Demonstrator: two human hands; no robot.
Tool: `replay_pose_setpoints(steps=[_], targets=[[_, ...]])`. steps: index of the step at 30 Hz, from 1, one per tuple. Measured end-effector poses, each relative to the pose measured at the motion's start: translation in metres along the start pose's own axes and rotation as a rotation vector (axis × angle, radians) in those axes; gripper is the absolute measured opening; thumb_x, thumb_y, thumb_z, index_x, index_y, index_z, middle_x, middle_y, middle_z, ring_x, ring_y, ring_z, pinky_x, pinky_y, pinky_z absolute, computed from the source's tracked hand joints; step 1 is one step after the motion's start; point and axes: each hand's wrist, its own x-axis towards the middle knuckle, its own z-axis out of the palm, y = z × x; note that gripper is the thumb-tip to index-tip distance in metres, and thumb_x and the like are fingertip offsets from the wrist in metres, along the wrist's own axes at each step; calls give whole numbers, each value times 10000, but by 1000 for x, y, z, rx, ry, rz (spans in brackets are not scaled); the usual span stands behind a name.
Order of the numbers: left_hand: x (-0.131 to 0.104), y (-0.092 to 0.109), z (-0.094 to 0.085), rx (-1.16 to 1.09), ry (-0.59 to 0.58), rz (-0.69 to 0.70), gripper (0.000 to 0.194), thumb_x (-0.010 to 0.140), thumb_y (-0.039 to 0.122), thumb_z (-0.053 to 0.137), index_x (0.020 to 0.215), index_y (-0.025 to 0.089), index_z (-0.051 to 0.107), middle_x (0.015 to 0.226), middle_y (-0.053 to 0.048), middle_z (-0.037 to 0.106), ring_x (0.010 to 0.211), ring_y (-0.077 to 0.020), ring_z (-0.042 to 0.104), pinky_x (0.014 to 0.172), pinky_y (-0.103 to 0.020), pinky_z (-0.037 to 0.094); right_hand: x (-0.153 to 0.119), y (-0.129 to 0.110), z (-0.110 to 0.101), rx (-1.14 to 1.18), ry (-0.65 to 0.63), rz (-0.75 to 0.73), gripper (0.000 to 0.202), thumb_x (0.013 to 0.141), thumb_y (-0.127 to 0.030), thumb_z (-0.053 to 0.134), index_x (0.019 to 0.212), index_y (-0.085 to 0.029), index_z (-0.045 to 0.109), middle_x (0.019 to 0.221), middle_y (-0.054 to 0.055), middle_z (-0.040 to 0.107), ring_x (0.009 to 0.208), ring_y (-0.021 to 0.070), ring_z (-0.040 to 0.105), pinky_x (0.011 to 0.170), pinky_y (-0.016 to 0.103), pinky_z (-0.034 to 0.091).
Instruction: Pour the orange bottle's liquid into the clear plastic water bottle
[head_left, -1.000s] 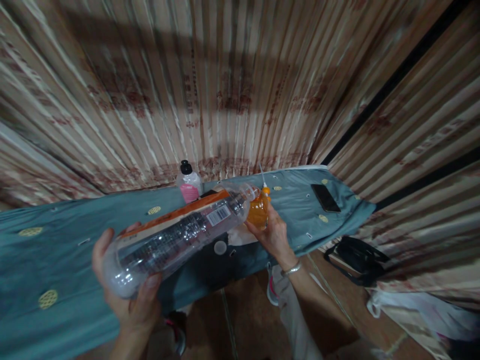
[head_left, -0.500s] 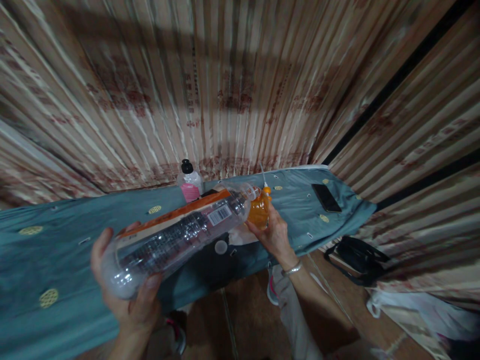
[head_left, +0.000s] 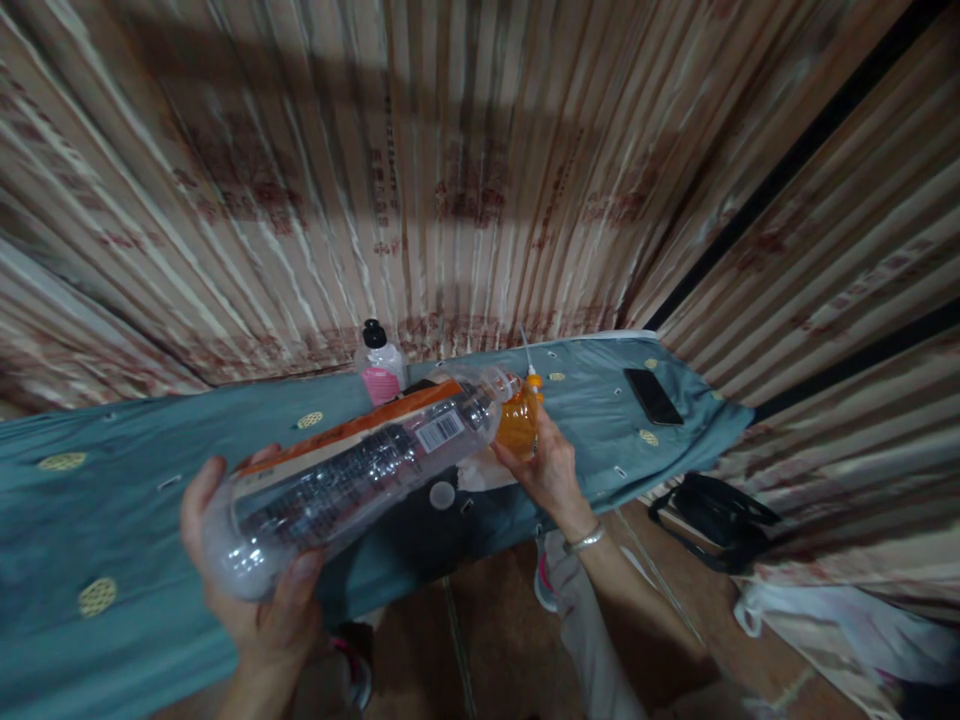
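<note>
A large clear bottle (head_left: pixel 352 470) with an orange-edged label and a barcode lies tilted across the view. My left hand (head_left: pixel 259 580) is wrapped round its base at the lower left. The bottle's neck points right and meets the mouth of a small container of orange liquid (head_left: pixel 517 425). Fingers of my right hand (head_left: pixel 551 465) grip that container. An orange cap with a white nozzle and thin tube (head_left: pixel 532 375) stands just behind it. Below the big bottle, a small round translucent cap (head_left: pixel 442 495) rests near a white tissue-like piece (head_left: pixel 484 474).
A clear bottle with pink label and black top (head_left: pixel 381 370) stands at the back of the teal-covered table (head_left: pixel 150 500). A black phone (head_left: pixel 652 396) lies to the right. A black bag (head_left: pixel 712 520) and white plastic bag (head_left: pixel 825 610) are lower right. Striped curtains hang behind.
</note>
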Motion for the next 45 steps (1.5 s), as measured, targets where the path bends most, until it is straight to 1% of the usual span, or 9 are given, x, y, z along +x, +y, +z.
replay_pose_setpoints(steps=[4, 11, 17, 22, 27, 30, 36, 40, 45], targets=[[0, 1, 0, 27, -5, -3, 877, 679, 565, 914, 1498, 419, 640, 1376, -17, 745, 1290, -333, 688, 1275, -568, 449, 1, -1, -1, 13, 8, -1, 821, 942, -479, 803, 1596, -146, 434, 1327, 210, 781, 1219, 336, 784, 1020, 497, 678], [1, -2, -1, 13, 30, -18, 921, 600, 583, 944, 1462, 410, 669, 1345, -23, 765, 1247, -356, 699, 1232, -593, 474, 1, -2, -3, 26, -27, 52, 817, 923, -483, 813, 1584, -156, 462, 1336, 204, 777, 1229, 343, 778, 1053, 512, 661], [1, 0, -1, -4, 18, -33, 914, 600, 533, 959, 1459, 407, 674, 1342, -16, 769, 1212, -335, 706, 1214, -561, 483, 3, -2, -3, 22, -20, 35, 803, 928, -493, 808, 1576, -158, 471, 1348, 204, 773, 1236, 340, 775, 1044, 514, 667], [1, 1, 1, -7, 27, 5, 904, 614, 536, 948, 1459, 362, 677, 1324, -40, 762, 1178, -321, 709, 1184, -531, 509, 2, -2, -2, 30, 4, 11, 809, 940, -490, 801, 1588, -144, 461, 1332, 208, 778, 1220, 337, 782, 1025, 506, 676], [1, -3, -1, 26, 34, -17, 950, 577, 546, 940, 1467, 364, 662, 1327, -60, 757, 1188, -361, 706, 1175, -581, 504, 3, -3, -3, 19, -12, 20, 820, 936, -473, 800, 1601, -158, 439, 1346, 206, 773, 1230, 346, 780, 1037, 514, 670], [1, -4, -2, 23, 44, -20, 984, 541, 535, 943, 1463, 343, 657, 1315, -60, 763, 1176, -361, 707, 1195, -594, 477, 3, -5, -4, 25, 3, 10, 804, 941, -459, 796, 1598, -159, 443, 1329, 204, 781, 1212, 344, 788, 1017, 503, 678], [1, -1, 0, -17, 44, -32, 935, 551, 482, 962, 1439, 366, 692, 1302, -38, 777, 1169, -326, 702, 1227, -538, 447, 2, -4, -3, 33, -13, 24, 828, 930, -442, 804, 1618, -179, 427, 1343, 193, 777, 1223, 349, 781, 1028, 517, 672], [0, 1, 2, -7, 44, -26, 936, 569, 483, 953, 1458, 370, 684, 1315, -39, 769, 1171, -332, 705, 1204, -532, 467, 2, -4, -3, 36, -6, 18, 812, 941, -442, 794, 1614, -172, 429, 1348, 195, 775, 1227, 342, 780, 1023, 507, 674], [1, -2, 1, -38, 35, 8, 917, 571, 462, 955, 1446, 363, 698, 1303, -34, 779, 1157, -302, 707, 1180, -492, 486, 3, -3, -2, 45, 4, 19, 793, 934, -451, 801, 1593, -172, 459, 1339, 195, 779, 1223, 339, 782, 1022, 503, 676]])
